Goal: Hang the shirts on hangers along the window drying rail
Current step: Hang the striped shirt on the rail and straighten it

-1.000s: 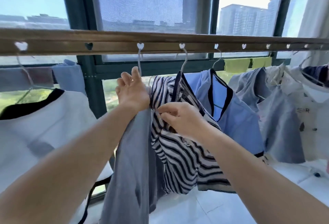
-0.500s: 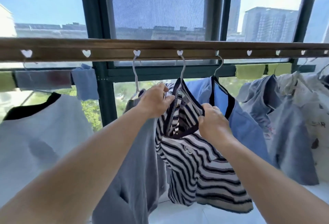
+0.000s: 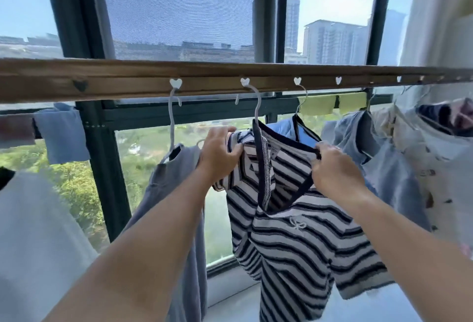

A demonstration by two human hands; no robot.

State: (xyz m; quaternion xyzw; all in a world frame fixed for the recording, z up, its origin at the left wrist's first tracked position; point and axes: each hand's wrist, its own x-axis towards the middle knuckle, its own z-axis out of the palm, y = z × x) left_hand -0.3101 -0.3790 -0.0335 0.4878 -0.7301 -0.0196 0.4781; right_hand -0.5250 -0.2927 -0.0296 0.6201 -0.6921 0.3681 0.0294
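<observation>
Left hand (image 3: 220, 158) and right hand (image 3: 335, 170) each grip the striped shirt (image 3: 302, 234), navy-trimmed neckline spread between them on a white hanger (image 3: 257, 106).

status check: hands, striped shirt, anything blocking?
Left hand grips striped shirt shoulder; right hand pinches its collar. Shirt's hanger hooked on rail. Grey shirt and blue shirt close either side.

Two bare hands (image 3: 220, 158) are showing, three white wire hangers (image 3: 172, 117) are hanging, and one brown wooden rail (image 3: 128, 76) is spanning the window.
</observation>
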